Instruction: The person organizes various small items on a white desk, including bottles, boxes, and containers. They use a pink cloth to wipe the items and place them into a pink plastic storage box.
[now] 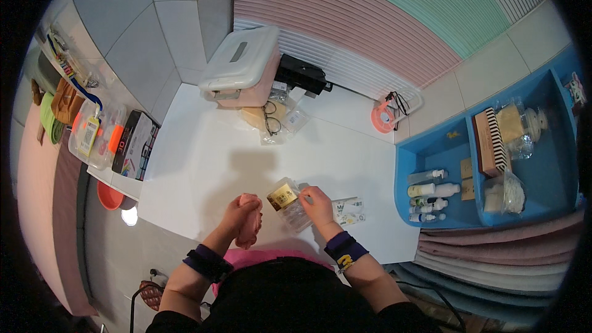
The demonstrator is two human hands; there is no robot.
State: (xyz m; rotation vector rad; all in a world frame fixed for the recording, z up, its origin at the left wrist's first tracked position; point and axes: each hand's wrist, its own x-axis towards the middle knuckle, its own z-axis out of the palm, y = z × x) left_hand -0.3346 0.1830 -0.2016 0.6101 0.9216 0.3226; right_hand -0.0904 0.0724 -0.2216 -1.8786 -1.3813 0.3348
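Note:
A soft pink item (248, 228), rolled or folded like a small cloth, is wrapped in my left hand (235, 214) above the table's near edge. Just to its right is a clear plastic package (296, 216) with a gold label (282, 197). The fingers of my right hand (317, 207) are pinched at that package's right edge. Beside this hand, on its right, lie white packets with green print (349, 211). I cannot make out what the clear package contains.
A pink storage box with a white lid (239, 60) stands on the white table (203, 148) at the back. Glasses (272, 118) lie in front of it. To the right, a blue shelf unit (404, 166) holds several bottles (431, 189). A black box (135, 145) stands left.

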